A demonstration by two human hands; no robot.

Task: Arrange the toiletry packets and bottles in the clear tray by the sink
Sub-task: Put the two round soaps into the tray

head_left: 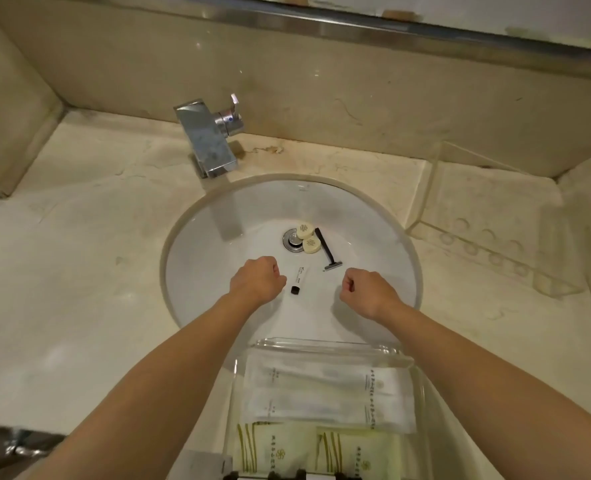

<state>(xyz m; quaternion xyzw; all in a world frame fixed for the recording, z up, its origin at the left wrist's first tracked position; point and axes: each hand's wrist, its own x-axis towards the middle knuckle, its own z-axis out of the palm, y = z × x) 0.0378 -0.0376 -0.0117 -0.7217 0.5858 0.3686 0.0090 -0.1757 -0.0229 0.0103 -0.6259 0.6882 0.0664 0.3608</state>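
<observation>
Both arms reach out over the round white sink bowl [197, 271], and each grip is clenched into a fist with nothing in it. The left hand [256, 279] and the right hand [366, 292] hang side by side above the bowl, backs up, with a gap between them. In that gap, just right of the left grip, lies one small white tube with a black cap [298, 278], its cap end nearest the person. Past the right grip, a bit to its left, lies one black razor with a grey head [325, 251]. Farther past both grips, touching the silver drain [290, 239], sit two round cream soap discs [308, 237], one against the other. Behind both grips, close to the person, is one clear plastic tray [325, 345] on the front edge of the beige stone worktop [79, 271]. It holds two long white packets [325, 393] and two pale yellow-green packets [287, 452], side by side. Far past the left grip stands one shiny square metal tap [206, 136]. Off to the right of the right grip sits one more clear stand with round holes [488, 220].
</observation>
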